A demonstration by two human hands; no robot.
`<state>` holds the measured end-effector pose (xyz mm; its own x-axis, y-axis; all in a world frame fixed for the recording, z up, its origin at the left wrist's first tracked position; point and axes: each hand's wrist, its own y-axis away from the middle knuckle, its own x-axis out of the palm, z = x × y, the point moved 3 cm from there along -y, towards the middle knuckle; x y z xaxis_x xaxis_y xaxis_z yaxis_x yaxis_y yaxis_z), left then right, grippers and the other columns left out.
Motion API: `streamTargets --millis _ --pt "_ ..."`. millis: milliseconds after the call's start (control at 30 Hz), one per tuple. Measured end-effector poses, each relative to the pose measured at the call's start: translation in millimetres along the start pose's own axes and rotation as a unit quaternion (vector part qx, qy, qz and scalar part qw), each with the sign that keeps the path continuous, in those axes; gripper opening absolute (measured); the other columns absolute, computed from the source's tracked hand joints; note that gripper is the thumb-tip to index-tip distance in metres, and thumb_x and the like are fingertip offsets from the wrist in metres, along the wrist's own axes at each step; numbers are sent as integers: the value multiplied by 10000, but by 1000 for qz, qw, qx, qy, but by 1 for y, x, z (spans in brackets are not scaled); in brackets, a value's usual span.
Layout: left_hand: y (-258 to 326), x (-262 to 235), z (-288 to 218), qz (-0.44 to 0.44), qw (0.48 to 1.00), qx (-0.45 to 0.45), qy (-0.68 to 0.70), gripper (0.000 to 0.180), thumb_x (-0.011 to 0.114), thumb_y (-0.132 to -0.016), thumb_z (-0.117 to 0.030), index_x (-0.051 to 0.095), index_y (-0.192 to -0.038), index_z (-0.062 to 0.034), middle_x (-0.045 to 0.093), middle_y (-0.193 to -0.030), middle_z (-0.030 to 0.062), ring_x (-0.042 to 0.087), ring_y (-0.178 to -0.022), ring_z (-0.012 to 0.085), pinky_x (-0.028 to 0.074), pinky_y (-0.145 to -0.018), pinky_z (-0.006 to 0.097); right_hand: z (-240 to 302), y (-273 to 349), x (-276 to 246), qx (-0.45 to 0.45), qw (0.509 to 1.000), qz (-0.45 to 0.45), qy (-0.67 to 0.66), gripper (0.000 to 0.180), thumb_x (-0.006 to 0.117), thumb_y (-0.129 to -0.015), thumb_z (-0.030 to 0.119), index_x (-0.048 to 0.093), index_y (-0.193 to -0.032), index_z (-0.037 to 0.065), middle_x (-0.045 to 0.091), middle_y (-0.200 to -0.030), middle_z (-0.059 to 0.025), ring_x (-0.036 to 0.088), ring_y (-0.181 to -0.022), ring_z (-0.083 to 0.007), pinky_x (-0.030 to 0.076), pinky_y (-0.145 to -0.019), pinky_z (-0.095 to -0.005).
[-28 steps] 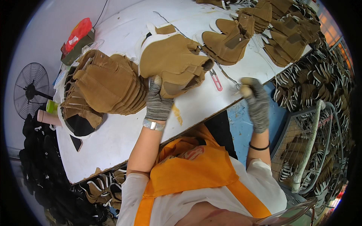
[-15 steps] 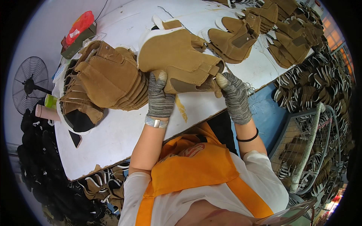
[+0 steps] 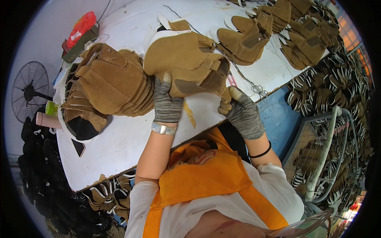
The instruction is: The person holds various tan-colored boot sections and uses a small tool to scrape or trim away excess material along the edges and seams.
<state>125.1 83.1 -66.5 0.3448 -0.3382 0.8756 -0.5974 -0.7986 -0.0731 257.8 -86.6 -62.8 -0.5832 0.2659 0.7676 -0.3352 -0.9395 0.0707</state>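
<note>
A tan suede boot upper (image 3: 178,51) with a white-edged lining and a brown elastic side panel lies on its side before me, its ankle opening facing right. My left hand (image 3: 167,101), in a grey knit glove, grips its lower edge with the thumb on top. At the opening's near corner, my gloved right hand (image 3: 243,113) is closed, pinching the pull tab (image 3: 226,95) between thumb and curled fingers. Left of it stands a stack of similar boot uppers (image 3: 115,81), partly overlapped by the held piece.
More boot uppers (image 3: 242,43) lie across the white table (image 3: 131,150). A looped metal tool (image 3: 260,90), perhaps scissors, rests by the table's right edge. A fan (image 3: 29,91) stands left, beside a green box (image 3: 81,43) with red plastic. A wire cart (image 3: 317,154) stands lower right.
My right hand has come down and inward, its fingers curling at the tab. The upper's opening has widened and turned toward me. The looped metal tool shows more fully now.
</note>
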Motion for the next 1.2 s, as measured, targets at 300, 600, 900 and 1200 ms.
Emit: streamTargets --millis 300,600,900,1200 --pt "-2 -9 3 7 998 -40 -44 523 647 -905 -123 424 -1377 -85 504 -1326 107 485 -1238 271 432 -1062 439 74 -16 64 -403 598 54 691 285 735 -809 181 669 -1053 48 656 -911 -106 623 -836 -285 505 -761 -365" --pt "-3 -8 4 25 996 -84 -14 623 655 -890 -108 334 -1422 -67 470 -1363 133 495 -1245 291 470 -1029 439 91 -33 55 -276 736 100 610 326 688 -871 310 677 -1056 42 660 -930 -95 612 -799 -239 499 -727 -367" --pt "-1 0 4 39 994 -99 -18 596 627 -907 -106 340 -1427 -48 471 -1377 165 497 -1253 304 466 -1038 442 78 -44 55 -370 608 117 693 291 614 -935 291 674 -1111 68 633 -920 -107 591 -890 -280 489 -790 -395" --pt "-4 -8 -1 23 995 -52 -85 620 620 -905 -111 321 -1446 -58 485 -1352 143 519 -1218 289 475 -1018 419 69 -50 57 -151 783 42 602 343 548 -973 332 651 -1031 10 586 -834 -118 554 -715 -261 483 -670 -342"
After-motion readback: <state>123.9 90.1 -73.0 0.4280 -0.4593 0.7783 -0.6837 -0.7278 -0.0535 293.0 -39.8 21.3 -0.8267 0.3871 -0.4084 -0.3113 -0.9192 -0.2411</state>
